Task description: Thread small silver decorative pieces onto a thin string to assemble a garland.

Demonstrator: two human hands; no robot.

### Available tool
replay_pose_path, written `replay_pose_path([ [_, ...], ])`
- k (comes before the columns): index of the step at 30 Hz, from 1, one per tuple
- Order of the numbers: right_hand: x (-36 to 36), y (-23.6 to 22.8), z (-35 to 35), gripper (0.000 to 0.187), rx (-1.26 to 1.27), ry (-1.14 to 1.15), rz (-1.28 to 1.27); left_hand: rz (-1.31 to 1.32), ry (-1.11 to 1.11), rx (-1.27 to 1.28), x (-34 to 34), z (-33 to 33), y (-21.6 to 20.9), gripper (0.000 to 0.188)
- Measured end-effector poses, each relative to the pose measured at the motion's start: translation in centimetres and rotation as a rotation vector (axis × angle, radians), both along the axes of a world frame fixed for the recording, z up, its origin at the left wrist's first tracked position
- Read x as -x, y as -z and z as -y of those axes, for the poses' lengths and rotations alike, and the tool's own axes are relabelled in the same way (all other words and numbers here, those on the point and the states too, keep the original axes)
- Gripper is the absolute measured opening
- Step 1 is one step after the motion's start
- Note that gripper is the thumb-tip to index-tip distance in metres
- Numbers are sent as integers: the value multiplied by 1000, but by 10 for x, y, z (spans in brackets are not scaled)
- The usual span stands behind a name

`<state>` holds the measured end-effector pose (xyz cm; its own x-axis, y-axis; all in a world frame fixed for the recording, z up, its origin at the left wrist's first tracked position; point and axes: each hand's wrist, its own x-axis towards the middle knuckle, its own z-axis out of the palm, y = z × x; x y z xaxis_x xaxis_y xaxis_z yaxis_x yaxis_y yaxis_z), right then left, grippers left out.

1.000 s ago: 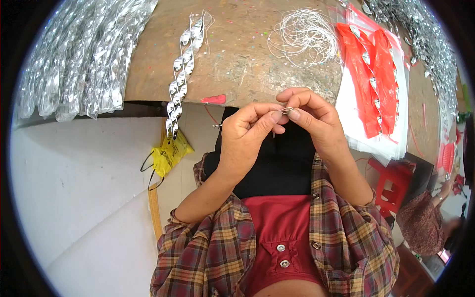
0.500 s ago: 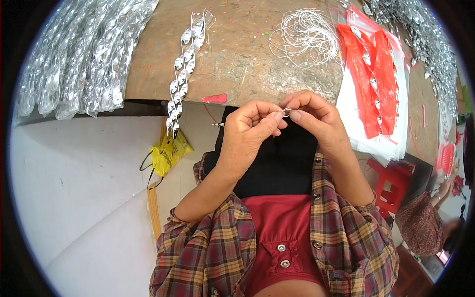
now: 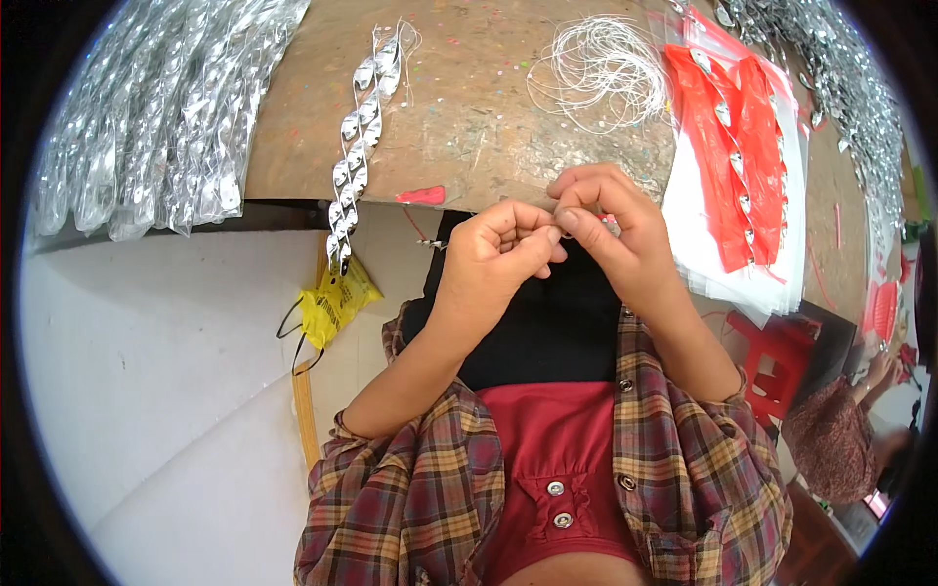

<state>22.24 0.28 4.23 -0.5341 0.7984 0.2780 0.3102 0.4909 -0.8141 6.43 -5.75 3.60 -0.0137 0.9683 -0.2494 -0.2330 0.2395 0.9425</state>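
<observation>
My left hand (image 3: 500, 252) and my right hand (image 3: 616, 227) meet just in front of the table edge, above my dark lap. The left thumb and forefinger pinch a thin white string, mostly hidden by the fingers. My right thumb and forefinger close on the same string, fingertips against those of the left. On the table to the left lie twisted silver spiral strands (image 3: 360, 137), their lower ends hanging over the edge. A loose coil of white string (image 3: 606, 73) sits beyond my right hand.
Rows of bagged silver spirals (image 3: 147, 127) cover the table's left. On the right, a red plastic bag (image 3: 723, 161) with spiral strands rests on clear bags (image 3: 747, 283). A red scrap (image 3: 420, 195) lies at the edge. A yellow bag (image 3: 332, 308) hangs below; a red stool (image 3: 772, 376) stands right.
The small string loop that showed between my fingertips is now mostly covered. My right hand has turned and risen slightly, its fingers curling over the left fingertips.
</observation>
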Motion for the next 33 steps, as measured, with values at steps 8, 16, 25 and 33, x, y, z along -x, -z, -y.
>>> replay_pose_path([
  [8, -7, 5, -2, 14, 590, 66, -342, 123, 57, 61, 4, 0, -2, 11],
  [16, -4, -4, 0, 9, 203, -15, -65, -243, 3, -92, -2, 4, 6, 8],
  [25, 1, -8, 9, 7, -201, 67, 111, -281, -79, -159, -4, 5, 7, 9],
  [33, -1, -3, 7, 8, -155, 35, 53, 225, 15, 64, 8, 0, 5, 15],
])
